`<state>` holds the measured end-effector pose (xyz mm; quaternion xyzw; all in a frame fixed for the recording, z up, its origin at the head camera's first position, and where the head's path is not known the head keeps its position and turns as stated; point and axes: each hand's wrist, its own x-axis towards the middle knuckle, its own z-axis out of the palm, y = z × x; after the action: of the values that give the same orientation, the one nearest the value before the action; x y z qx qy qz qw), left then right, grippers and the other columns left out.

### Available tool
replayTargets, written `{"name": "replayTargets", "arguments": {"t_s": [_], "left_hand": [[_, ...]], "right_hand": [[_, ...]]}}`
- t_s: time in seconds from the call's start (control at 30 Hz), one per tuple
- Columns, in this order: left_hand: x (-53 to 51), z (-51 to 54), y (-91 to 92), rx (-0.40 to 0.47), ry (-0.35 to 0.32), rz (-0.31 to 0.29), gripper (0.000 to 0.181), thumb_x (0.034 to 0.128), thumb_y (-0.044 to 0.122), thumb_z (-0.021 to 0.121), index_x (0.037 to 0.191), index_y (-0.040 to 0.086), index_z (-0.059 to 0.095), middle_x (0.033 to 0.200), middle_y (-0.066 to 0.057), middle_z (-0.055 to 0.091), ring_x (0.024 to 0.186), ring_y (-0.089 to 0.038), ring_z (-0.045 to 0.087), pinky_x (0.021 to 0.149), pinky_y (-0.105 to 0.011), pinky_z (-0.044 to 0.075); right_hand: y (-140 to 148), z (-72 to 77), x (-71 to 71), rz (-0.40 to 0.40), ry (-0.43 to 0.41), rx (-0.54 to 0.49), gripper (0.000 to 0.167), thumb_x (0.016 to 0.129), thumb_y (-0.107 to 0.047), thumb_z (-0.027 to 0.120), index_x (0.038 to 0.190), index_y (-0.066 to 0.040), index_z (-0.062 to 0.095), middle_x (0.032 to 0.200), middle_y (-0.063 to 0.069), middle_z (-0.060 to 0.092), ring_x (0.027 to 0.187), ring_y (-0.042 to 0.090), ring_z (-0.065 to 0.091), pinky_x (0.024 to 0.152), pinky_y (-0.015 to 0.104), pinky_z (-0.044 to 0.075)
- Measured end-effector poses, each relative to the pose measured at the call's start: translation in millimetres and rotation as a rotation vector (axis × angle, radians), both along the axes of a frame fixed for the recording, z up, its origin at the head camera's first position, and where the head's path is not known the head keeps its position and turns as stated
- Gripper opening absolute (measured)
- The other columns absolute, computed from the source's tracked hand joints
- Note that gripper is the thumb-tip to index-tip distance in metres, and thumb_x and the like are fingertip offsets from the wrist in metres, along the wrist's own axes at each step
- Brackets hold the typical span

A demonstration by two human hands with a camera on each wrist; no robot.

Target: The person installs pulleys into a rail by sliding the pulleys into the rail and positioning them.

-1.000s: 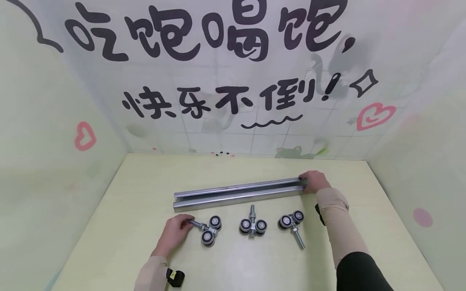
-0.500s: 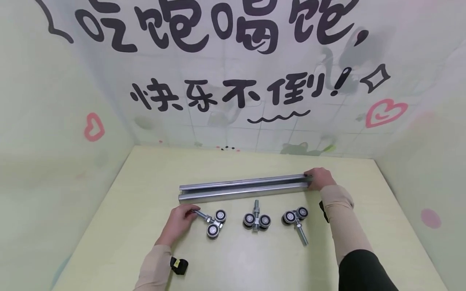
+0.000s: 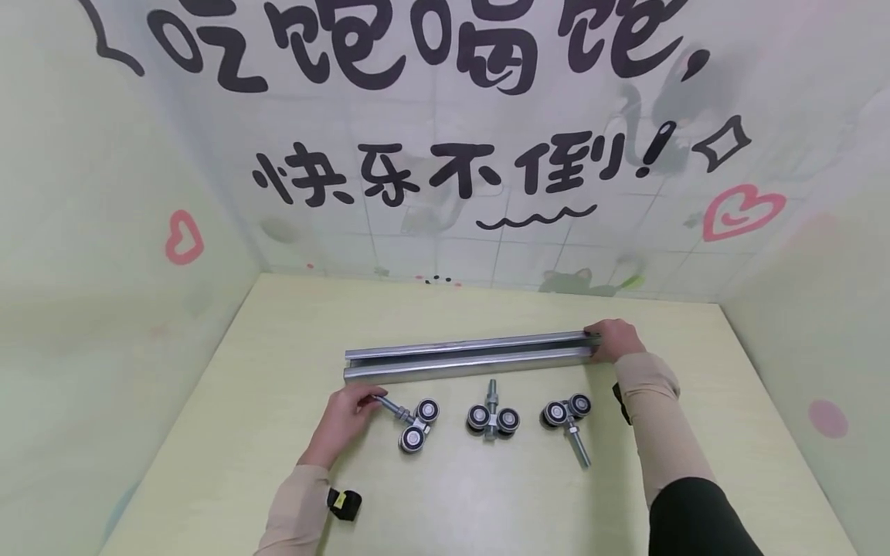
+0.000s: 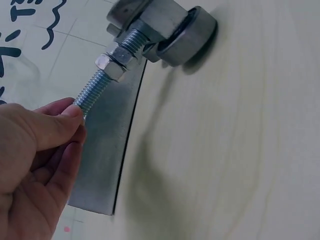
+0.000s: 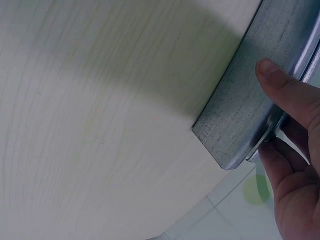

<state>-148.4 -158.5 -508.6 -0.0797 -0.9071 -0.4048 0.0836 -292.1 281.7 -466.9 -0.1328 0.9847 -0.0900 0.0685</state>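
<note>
Rail (image 3: 473, 365) on bench (image 3: 487, 502). Left hand (image 3: 341, 423) pinches bolt (image 4: 92, 92) end of left roller (image 3: 419, 423), just in front of rail's left end; right hand (image 3: 617, 340) grips rail's right end. Middle roller (image 3: 492, 419), right roller (image 3: 570, 419) lie in front of rail. Best: firm right grip, rail steady; light pinch at bolt tip, wheels (image 3: 412, 439) free, clear of rail edge.

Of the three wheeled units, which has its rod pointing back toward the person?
The rightmost unit, whose rod points toward the person; the middle unit and the leftmost unit, the latter pinched by the left hand, have rods pointing away.
</note>
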Motion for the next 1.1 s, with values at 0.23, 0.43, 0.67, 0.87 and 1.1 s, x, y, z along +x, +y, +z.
{"name": "replayTargets", "arguments": {"t_s": [0.23,0.43,0.67,0.87,1.1], "left_hand": [[-0.7,14.0,6.8,0.0,0.072,-0.051,0.019,0.0703,-0.008,0.07,0.087,0.001,0.068,0.084,-0.008,0.066,0.073,-0.018,0.062,0.068,-0.026,0.054],[-1.8,19.6,10.0,0.007,0.079,-0.076,0.02,0.0696,-0.009,0.07,0.087,0.001,0.068,0.085,-0.007,0.066,0.073,-0.017,0.062,0.068,-0.025,0.053],[-1.7,24.6,13.1,0.003,0.129,-0.138,0.018,0.0705,-0.007,0.07,0.087,0.001,0.068,0.084,-0.007,0.067,0.074,-0.017,0.062,0.067,-0.023,0.053],[-1.3,30.9,21.0,0.004,0.115,-0.216,0.016,0.0733,-0.003,0.069,0.089,0.002,0.068,0.087,-0.006,0.066,0.078,-0.019,0.062,0.069,-0.025,0.053],[5.3,38.4,43.3,0.016,0.097,-0.329,0.016,0.075,-0.003,0.068,0.09,0.003,0.067,0.088,-0.003,0.065,0.081,-0.015,0.062,0.073,-0.023,0.053]], "right_hand": [[-0.2,0.0,-0.1,0.003,0.015,0.017,0.058,0.057,-0.005,0.081,0.111,0.001,0.062,0.109,0.026,0.06,0.096,0.045,0.055,0.082,0.052,0.046],[-2.4,2.4,1.2,-0.008,0.007,0.007,0.057,0.057,-0.004,0.08,0.111,0.001,0.061,0.11,0.027,0.059,0.096,0.046,0.054,0.083,0.052,0.046],[-1.9,1.9,-0.6,0.0,0.003,0.013,0.057,0.057,-0.005,0.08,0.111,0.001,0.062,0.109,0.027,0.059,0.094,0.046,0.055,0.08,0.052,0.047],[-2.2,3.4,-0.2,0.016,0.014,0.009,0.057,0.057,-0.005,0.08,0.11,0.002,0.062,0.107,0.027,0.06,0.093,0.046,0.056,0.079,0.051,0.048],[-3.0,2.9,-0.8,0.008,0.002,0.005,0.057,0.057,-0.004,0.079,0.111,0.002,0.061,0.109,0.028,0.059,0.095,0.046,0.055,0.08,0.052,0.047]]}}
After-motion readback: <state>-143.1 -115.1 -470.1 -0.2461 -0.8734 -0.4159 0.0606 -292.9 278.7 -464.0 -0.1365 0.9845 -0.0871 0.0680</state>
